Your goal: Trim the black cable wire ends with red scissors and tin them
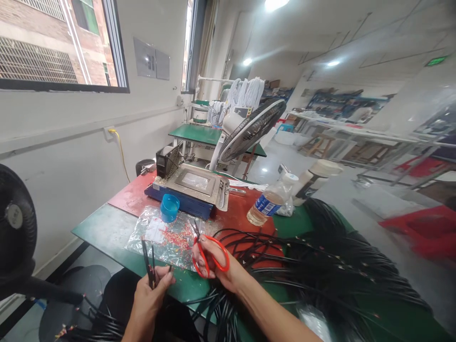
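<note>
In the head view my left hand (154, 290) is closed around a few black cables (147, 259) whose ends point upward near the table's front edge. My right hand (216, 263) grips red-handled scissors (221, 260), with the blades pointing up and away from me. Beyond both hands lies a clear plastic bag (142, 235) strewn with small red and pale wire scraps (178, 236). A large pile of black cables (320, 261) covers the table to the right of my right hand, and more cables (219, 308) hang below it.
Behind the bag stand a blue cup (169, 208) and a blue-based machine (185, 202) with a small black fan (168, 161). A labelled plastic bottle (265, 205) and a white container (317, 175) are to the right. A black fan (16, 218) stands at left, a larger fan (249, 130) behind the table.
</note>
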`<state>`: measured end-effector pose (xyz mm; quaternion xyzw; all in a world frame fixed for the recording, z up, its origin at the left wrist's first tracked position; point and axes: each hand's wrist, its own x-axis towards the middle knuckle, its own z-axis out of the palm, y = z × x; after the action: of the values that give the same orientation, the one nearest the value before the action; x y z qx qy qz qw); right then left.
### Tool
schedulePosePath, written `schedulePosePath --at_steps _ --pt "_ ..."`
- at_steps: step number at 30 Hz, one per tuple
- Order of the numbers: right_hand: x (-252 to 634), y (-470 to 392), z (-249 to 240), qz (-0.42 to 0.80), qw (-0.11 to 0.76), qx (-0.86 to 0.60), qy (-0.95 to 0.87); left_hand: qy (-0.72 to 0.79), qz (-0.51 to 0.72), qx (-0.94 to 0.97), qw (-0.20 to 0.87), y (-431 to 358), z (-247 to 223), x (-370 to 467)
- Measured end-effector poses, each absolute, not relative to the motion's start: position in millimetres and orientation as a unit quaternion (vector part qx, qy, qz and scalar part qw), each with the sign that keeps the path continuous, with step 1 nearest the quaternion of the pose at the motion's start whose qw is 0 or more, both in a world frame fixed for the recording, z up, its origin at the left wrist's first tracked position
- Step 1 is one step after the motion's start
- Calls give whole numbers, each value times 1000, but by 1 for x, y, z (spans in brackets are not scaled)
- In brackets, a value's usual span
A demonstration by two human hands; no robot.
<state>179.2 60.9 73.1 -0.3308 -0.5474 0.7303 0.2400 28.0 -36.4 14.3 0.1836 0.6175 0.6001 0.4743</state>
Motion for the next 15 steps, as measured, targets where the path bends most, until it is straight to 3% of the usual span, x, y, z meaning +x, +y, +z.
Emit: schedulePosePath --at_steps 8,15 --pt "175 61 54 673 262 -377 -581 586 575 161 548 -40 30 42" --pt "175 56 55 666 254 -370 -596 556 615 158 537 -38 39 52"
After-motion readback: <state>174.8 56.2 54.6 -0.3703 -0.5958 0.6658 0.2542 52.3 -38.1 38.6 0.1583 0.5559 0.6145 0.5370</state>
